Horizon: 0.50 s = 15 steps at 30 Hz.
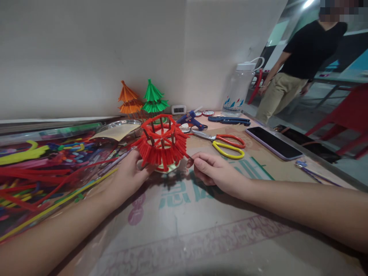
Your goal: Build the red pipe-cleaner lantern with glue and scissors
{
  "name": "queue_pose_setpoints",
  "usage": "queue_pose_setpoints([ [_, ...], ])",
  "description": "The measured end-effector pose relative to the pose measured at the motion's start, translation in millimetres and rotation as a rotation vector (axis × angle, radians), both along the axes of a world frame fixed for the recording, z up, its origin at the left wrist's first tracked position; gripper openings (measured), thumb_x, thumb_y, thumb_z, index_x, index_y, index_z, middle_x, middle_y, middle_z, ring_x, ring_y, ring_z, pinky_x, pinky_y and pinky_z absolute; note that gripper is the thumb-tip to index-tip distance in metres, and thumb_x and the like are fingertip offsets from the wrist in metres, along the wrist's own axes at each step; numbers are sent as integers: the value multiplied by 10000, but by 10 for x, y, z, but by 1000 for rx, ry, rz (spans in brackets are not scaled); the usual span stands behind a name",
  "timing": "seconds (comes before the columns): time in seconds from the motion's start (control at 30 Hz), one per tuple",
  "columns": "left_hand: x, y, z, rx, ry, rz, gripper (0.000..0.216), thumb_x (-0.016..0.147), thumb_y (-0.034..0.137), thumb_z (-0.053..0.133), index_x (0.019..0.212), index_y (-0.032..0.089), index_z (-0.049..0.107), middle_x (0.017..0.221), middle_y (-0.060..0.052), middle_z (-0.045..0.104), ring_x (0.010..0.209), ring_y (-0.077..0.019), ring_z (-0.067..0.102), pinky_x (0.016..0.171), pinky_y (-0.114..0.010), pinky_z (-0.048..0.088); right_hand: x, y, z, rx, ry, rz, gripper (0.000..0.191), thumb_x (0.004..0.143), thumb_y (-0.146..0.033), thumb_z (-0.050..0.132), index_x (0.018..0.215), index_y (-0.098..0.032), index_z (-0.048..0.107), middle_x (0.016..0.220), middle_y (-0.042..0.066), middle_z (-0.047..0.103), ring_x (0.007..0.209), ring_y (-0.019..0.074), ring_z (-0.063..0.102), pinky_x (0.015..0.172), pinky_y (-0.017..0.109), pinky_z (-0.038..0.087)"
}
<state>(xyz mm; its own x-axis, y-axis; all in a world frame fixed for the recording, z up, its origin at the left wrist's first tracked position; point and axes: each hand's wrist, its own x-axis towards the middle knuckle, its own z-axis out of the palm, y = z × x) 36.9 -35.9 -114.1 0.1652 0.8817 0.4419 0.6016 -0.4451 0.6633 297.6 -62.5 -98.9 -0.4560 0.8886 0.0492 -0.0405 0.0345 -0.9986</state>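
My left hand (133, 168) is closed around the lower left side of a small red pagoda model (163, 151) made of pipe cleaners. The model has a fringed red roof, an open ring frame on brown posts above it, and a pale base. At its right side, my right hand (214, 170) pinches a short thin red pipe cleaner (188, 156) close to the roof's fringe; whether the piece is joined to the roof I cannot tell. My left fingers are partly hidden behind the model. Behind it stand an orange pagoda (129, 101) and a green pagoda (154, 97).
Loose pipe cleaners (43, 172) fill the left side. Beyond the hands lie a blue glue gun (191, 120), scissors (227, 143), dark blue pliers-like tool (228, 120) and phone (273, 143). A bottle (237, 90) and digital timer (178, 110) stand by the wall. A person (304, 53) is at right.
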Motion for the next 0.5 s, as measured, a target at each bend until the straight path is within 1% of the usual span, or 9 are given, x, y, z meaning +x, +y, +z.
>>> queue_pose_setpoints([
  [0.1, -1, -3, 6, 2, 5, -8, 317, 850, 422, 608, 1061, 189, 568, 1072, -76, 665, 991, -257, 661, 766, -362, 585, 0, -2, 2, -6, -7, -10, 411, 889, -571, 600, 897, -161, 573, 548, -90, 386, 455, 57, 296, 396, 198, 183],
  [0.3, 20, -11, 46, 53, 41, -6, 306, 849, 405, 595, 1065, 189, 575, 1051, -74, 672, 979, -258, 661, 794, -379, 581, -8, 9, -35, 18, -6, -10, 378, 900, -538, 604, 915, -160, 594, 536, -90, 392, 446, 59, 297, 391, 205, 184],
  [0.5, 40, -24, 61, 22, -1, -17, 284, 838, 400, 604, 1040, 202, 576, 1035, -64, 670, 935, -242, 667, 729, -352, 593, 5, -4, -5, -6, -1, -14, 396, 891, -556, 602, 895, -161, 576, 535, -92, 384, 448, 56, 291, 391, 200, 174],
])
